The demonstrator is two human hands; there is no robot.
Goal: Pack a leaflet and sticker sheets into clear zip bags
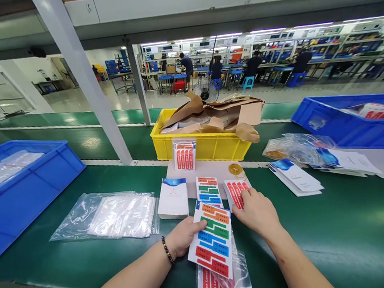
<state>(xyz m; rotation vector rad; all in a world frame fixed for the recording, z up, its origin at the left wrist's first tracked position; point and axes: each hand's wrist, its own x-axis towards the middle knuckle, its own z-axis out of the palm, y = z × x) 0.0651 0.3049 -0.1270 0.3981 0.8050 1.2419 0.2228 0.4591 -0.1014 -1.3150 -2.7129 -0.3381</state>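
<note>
My left hand (185, 235) is closed on a sheet of coloured labels (215, 236) printed in orange, green, blue and red, thumb on top. The sheet may have others under it; I cannot tell. My right hand (255, 210) has its fingertips pinched at the near edge of a stack of red label sheets (235, 191). Between the hands lies another stack of coloured label sheets (208, 189). Below the held sheet, a clear plastic bag (242, 274) with red "Max Level" and "Min Level" labels lies at the table's front. A stack of white booklets (172, 200) stands left of them.
Clear plastic bags (120, 215) lie at left beside a blue bin (30, 185). A yellow bin (208, 144) holds brown paper; a bagged label pack (185, 155) leans on it. Rubber bands (236, 170), booklets (296, 177) and another blue bin (355, 127) are at right. People sit farther off.
</note>
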